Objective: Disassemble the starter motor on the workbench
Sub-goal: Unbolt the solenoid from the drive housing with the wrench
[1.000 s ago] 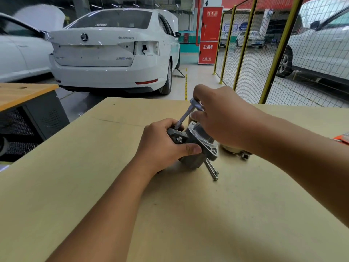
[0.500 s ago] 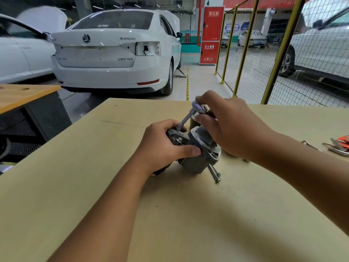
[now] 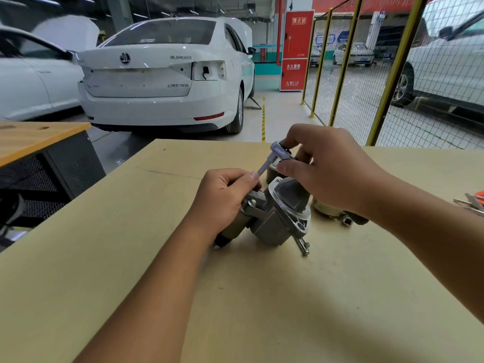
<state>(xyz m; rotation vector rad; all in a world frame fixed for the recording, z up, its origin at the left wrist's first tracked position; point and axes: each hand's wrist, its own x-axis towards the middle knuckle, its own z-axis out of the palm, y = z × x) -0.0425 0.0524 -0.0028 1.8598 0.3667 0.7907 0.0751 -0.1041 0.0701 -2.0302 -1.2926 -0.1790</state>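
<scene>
The starter motor (image 3: pixel 275 218) lies on the surface (image 3: pixel 262 297), slightly toward 1 o'clock of its middle, nose housing tilted up. The left hand (image 3: pixel 222 200) wraps its grip round the motor body, thumb by the tool shaft. The right hand (image 3: pixel 324 169) pinches the head of a socket driver (image 3: pixel 272 158), which slants down to a fastener on the solenoid bracket. Over the last second the right wrist has rolled and the driver head has swung toward 12 o'clock while the motor stays put, so I judge the fastener is turning out. A long through-bolt (image 3: pixel 302 244) lies at the motor's 5 o'clock; removed parts (image 3: pixel 330 210) sit at 3 o'clock.
</scene>
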